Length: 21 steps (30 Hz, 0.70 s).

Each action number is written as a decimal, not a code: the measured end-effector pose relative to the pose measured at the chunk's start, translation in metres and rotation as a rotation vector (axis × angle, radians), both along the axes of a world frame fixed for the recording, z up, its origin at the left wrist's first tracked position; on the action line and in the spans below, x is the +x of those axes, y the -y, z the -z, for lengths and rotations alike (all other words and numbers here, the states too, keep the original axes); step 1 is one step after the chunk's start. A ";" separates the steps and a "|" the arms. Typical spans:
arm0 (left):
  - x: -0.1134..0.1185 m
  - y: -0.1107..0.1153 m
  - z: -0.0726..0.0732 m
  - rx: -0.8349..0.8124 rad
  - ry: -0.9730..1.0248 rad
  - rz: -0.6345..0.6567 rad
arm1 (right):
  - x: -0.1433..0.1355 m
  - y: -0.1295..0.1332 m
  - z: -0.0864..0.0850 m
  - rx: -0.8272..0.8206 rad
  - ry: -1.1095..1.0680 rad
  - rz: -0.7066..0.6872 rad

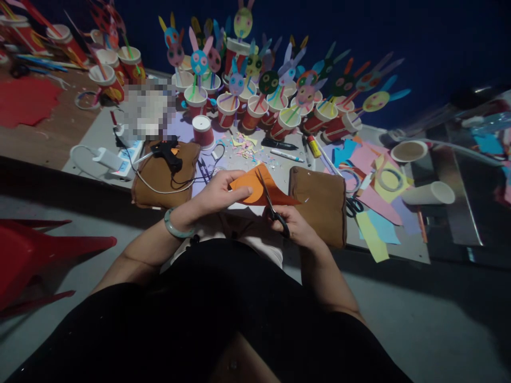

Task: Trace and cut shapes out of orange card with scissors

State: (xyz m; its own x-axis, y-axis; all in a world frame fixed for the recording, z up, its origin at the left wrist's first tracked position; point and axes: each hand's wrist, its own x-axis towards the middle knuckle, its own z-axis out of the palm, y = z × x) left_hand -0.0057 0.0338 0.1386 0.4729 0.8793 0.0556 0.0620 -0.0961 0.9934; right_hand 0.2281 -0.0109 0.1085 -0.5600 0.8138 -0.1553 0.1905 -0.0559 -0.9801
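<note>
Between my hands is a sheet of orange paper (248,192), partly cut, with a rounded edge on its left part and a pointed strip trailing right. My left hand (217,192) pinches the rounded part, thumb on top. A pair of scissors (272,207) with dark handles is in my right hand (294,226), its blades pointing up and away across the paper. My right fingers are wrapped round the handles. Under and beside the paper lie two brown pads, a left pad (154,189) and a right pad (319,199).
Several red paper cups (255,114) with paper rabbit heads stand at the back. A black glue gun (170,154) and a power strip (130,159) are left. Markers (279,144), paper scraps (245,143), coloured paper (375,226) and a tape roll (391,178) lie around. A red stool (48,250) stands left.
</note>
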 end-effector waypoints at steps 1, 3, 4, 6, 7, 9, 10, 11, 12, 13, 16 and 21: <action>0.000 0.000 0.000 0.002 -0.005 -0.012 | 0.000 0.000 -0.001 -0.013 -0.009 0.000; -0.001 0.000 0.000 0.003 -0.010 -0.027 | -0.001 0.001 -0.002 -0.026 -0.022 0.003; -0.002 0.001 0.000 0.004 -0.010 -0.027 | -0.001 0.001 -0.002 -0.028 -0.023 0.008; -0.002 0.001 0.000 0.006 -0.005 -0.018 | -0.001 0.002 -0.001 -0.032 -0.018 0.025; -0.002 0.001 0.000 0.006 -0.002 -0.013 | -0.001 0.002 -0.001 -0.037 -0.009 0.033; -0.001 0.002 0.000 -0.006 0.007 0.002 | -0.001 0.003 -0.001 -0.046 0.003 0.042; 0.000 0.002 0.000 -0.014 0.012 0.011 | -0.002 0.003 -0.001 -0.052 0.004 0.040; 0.000 0.002 0.000 -0.018 0.018 0.022 | -0.002 0.003 -0.001 -0.061 0.003 0.036; 0.001 0.002 0.000 -0.019 0.024 0.033 | -0.002 0.003 -0.002 -0.071 0.000 0.028; 0.001 0.002 -0.001 -0.017 0.029 0.044 | -0.002 0.002 -0.002 -0.079 0.000 0.018; 0.001 0.002 -0.001 -0.012 0.035 0.054 | -0.002 0.002 -0.005 -0.083 0.010 -0.007; 0.000 0.002 -0.004 -0.019 0.000 0.044 | -0.001 0.002 -0.006 -0.031 0.014 -0.007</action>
